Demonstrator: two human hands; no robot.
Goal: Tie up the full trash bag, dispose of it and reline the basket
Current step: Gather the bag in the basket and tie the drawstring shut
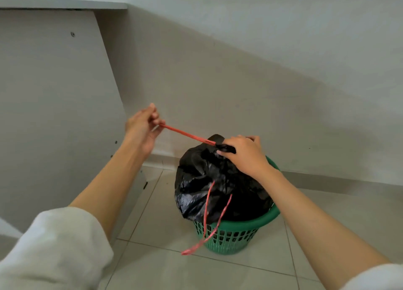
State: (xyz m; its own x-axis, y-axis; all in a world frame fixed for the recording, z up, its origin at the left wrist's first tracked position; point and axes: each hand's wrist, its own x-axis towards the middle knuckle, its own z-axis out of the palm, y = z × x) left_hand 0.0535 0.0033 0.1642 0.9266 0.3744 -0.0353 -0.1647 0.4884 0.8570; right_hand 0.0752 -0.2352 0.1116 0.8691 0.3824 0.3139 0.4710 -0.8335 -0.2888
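Observation:
A full black trash bag (209, 180) bulges out of a green perforated plastic basket (231, 235) standing on the tiled floor. My right hand (244, 154) grips the bunched neck at the top of the bag. My left hand (144, 126) pinches one end of a red drawstring (185, 134) and holds it taut, up and to the left of the bag's neck. A second loop of red drawstring (207, 220) hangs loose down the bag's front and over the basket's side.
A grey-white furniture panel (54, 104) with screw holes stands close on the left. A pale wall (283, 93) runs behind the basket, with a low skirting along it. Light floor tiles (174, 268) spread in front and to the right.

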